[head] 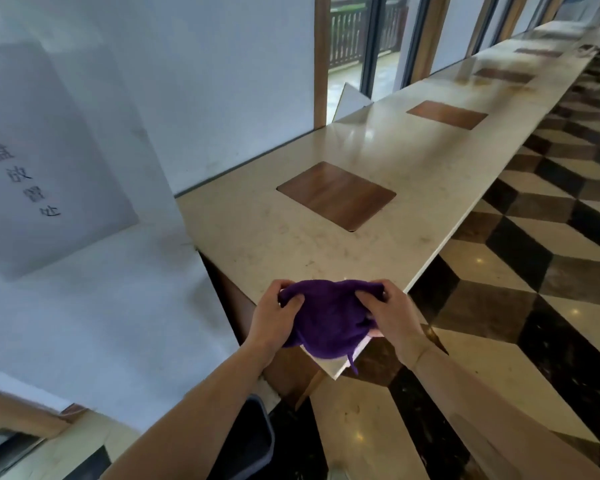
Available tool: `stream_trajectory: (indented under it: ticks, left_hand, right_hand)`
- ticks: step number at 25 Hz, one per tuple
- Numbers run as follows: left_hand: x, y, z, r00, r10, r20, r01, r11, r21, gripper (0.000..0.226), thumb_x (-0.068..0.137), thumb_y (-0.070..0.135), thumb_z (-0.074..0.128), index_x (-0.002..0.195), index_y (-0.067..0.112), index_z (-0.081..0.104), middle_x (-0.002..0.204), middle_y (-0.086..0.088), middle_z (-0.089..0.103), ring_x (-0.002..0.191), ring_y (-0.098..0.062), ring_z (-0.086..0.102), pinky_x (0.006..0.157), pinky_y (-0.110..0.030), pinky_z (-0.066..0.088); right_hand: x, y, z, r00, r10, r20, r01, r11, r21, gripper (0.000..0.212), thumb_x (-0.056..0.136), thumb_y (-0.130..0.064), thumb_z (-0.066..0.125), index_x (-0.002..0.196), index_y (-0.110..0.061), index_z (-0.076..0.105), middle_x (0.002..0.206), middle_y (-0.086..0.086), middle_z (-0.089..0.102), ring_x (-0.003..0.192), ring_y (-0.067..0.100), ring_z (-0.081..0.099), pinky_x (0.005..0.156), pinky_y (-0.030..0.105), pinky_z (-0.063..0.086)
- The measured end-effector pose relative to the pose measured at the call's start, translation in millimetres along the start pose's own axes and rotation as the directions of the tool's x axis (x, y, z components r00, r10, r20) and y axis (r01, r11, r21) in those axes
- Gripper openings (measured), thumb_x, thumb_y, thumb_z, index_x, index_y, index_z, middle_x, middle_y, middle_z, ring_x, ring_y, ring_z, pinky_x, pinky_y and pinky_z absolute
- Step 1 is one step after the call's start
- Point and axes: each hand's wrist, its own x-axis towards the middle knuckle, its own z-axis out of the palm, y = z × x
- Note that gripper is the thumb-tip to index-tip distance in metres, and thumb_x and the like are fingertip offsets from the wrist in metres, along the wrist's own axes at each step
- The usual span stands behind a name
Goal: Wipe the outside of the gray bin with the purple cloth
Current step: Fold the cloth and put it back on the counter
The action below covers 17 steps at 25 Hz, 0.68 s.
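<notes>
A crumpled purple cloth lies on the near corner of a long beige stone counter. My left hand grips the cloth's left edge and my right hand grips its right edge. A loose thread hangs off the cloth over the counter's edge. Low down, beneath my left forearm, stands the gray bin on the floor. Only its rim and dark inside show, and the arm hides most of it.
A white wall panel with a paper sign rises at the left. Square wooden insets run along the counter. A glossy floor of black, brown and cream tiles lies to the right. Windows and a railing are behind the counter.
</notes>
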Motion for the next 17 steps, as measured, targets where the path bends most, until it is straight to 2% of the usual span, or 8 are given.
stream_trajectory:
  ticks: [3, 5, 6, 8, 10, 13, 15, 17]
  left_hand:
    - [44, -19, 23, 0.995, -0.091, -0.051, 0.096, 0.991, 0.097, 0.012, 0.094, 0.021, 0.055, 0.106, 0.021, 0.059, 0.096, 0.006, 0.064, 0.092, -0.017, 0.06, 0.071, -0.026, 0.049]
    - [70, -30, 33, 0.985, -0.157, -0.071, 0.166, 0.975, 0.149, 0.012, 0.094, 0.021, 0.054, 0.105, 0.019, 0.058, 0.095, 0.004, 0.063, 0.092, -0.02, 0.06, 0.074, -0.03, 0.05]
    - [85, -37, 37, 0.98, -0.182, -0.075, 0.193, 0.965, 0.176, 0.013, 0.094, 0.021, 0.054, 0.105, 0.017, 0.058, 0.096, 0.002, 0.064, 0.093, -0.021, 0.061, 0.077, -0.034, 0.051]
    - [111, -48, 44, 0.971, -0.221, -0.09, 0.236, 0.947, 0.22, 0.016, 0.093, 0.019, 0.056, 0.108, 0.014, 0.058, 0.098, -0.001, 0.063, 0.094, -0.023, 0.06, 0.078, -0.035, 0.049]
    - [133, -63, 49, 0.975, -0.208, -0.08, 0.223, 0.923, 0.315, 0.019, 0.092, 0.019, 0.057, 0.111, 0.014, 0.058, 0.098, 0.0, 0.061, 0.093, -0.021, 0.057, 0.076, -0.031, 0.044]
    - [152, -88, 55, 0.988, -0.151, -0.041, 0.153, 0.878, 0.454, 0.023, 0.092, 0.023, 0.057, 0.114, 0.016, 0.056, 0.103, -0.001, 0.062, 0.096, -0.022, 0.059, 0.077, -0.03, 0.045]
    - [153, -98, 55, 0.995, -0.089, -0.034, 0.092, 0.816, 0.57, 0.025, 0.092, 0.028, 0.056, 0.115, 0.019, 0.054, 0.108, -0.002, 0.06, 0.096, -0.022, 0.057, 0.078, -0.032, 0.046]
    - [156, -101, 53, 0.998, -0.02, -0.056, 0.052, 0.745, 0.665, 0.028, 0.091, 0.034, 0.055, 0.117, 0.023, 0.052, 0.111, -0.001, 0.057, 0.1, -0.023, 0.055, 0.084, -0.037, 0.046]
  right_hand:
    - [56, 13, 3, 0.985, 0.145, 0.097, -0.147, 0.989, 0.024, 0.005, 0.095, -0.02, 0.064, 0.095, -0.022, 0.06, 0.103, 0.011, 0.068, 0.094, 0.03, 0.066, 0.067, 0.042, 0.061]
    - [89, 22, 9, 0.962, 0.238, 0.132, -0.242, 0.97, 0.014, 0.008, 0.093, -0.018, 0.066, 0.09, -0.02, 0.059, 0.102, 0.014, 0.067, 0.09, 0.033, 0.066, 0.058, 0.04, 0.059]
    - [104, 27, 13, 0.953, 0.269, 0.141, -0.272, 0.962, 0.001, 0.011, 0.092, -0.019, 0.068, 0.087, -0.02, 0.058, 0.1, 0.016, 0.066, 0.086, 0.033, 0.065, 0.057, 0.04, 0.059]
    - [130, 38, 21, 0.948, 0.29, 0.128, -0.287, 0.957, -0.04, 0.015, 0.088, -0.021, 0.071, 0.083, -0.021, 0.058, 0.094, 0.017, 0.066, 0.08, 0.034, 0.064, 0.063, 0.05, 0.061]
    - [149, 50, 29, 0.96, 0.265, 0.092, -0.255, 0.961, -0.11, 0.012, 0.087, -0.023, 0.071, 0.084, -0.021, 0.059, 0.091, 0.014, 0.069, 0.084, 0.035, 0.068, 0.069, 0.054, 0.061]
    - [165, 62, 35, 0.983, 0.167, 0.069, -0.137, 0.939, -0.316, 0.013, 0.09, -0.027, 0.067, 0.099, -0.018, 0.062, 0.093, 0.005, 0.067, 0.087, 0.028, 0.066, 0.071, 0.041, 0.059]
    - [171, 70, 39, 0.996, 0.066, 0.066, -0.028, 0.886, -0.463, 0.021, 0.091, -0.029, 0.066, 0.106, -0.015, 0.062, 0.099, 0.004, 0.064, 0.089, 0.023, 0.06, 0.071, 0.033, 0.046]
    - [174, 72, 40, 0.998, 0.009, 0.06, 0.026, 0.831, -0.556, 0.027, 0.09, -0.035, 0.066, 0.11, -0.017, 0.06, 0.108, 0.006, 0.06, 0.091, 0.023, 0.056, 0.074, 0.033, 0.044]
